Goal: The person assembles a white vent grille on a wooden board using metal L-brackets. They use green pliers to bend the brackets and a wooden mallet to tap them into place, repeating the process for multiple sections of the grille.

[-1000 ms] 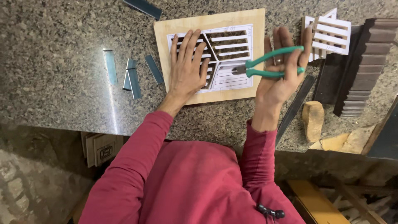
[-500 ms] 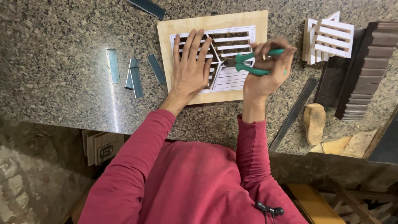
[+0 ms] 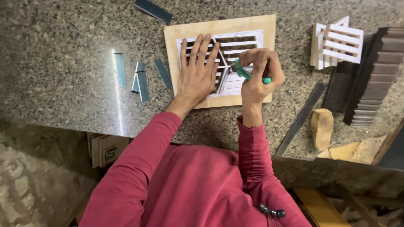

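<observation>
A pale wooden board (image 3: 181,31) lies on the speckled granite counter (image 3: 63,50). On it sits a white framed panel (image 3: 246,40) with dark and white slats. My left hand (image 3: 200,71) lies flat with fingers spread on the left half of the panel. My right hand (image 3: 259,71) is closed around green-handled pliers (image 3: 246,73). The pliers' nose points at the middle of the panel, just right of my left hand's fingers. The jaws are partly hidden by my fingers.
Several grey-blue strips (image 3: 141,77) lie left of the board, and another (image 3: 153,10) at the top edge. A white slatted piece (image 3: 336,44), a dark brown stepped stack (image 3: 376,75), a long dark bar (image 3: 301,117) and a tan lump (image 3: 322,126) lie to the right.
My right hand has come in from the right edge of the board to its middle and closed around the pliers. My left hand has stayed flat on the panel.
</observation>
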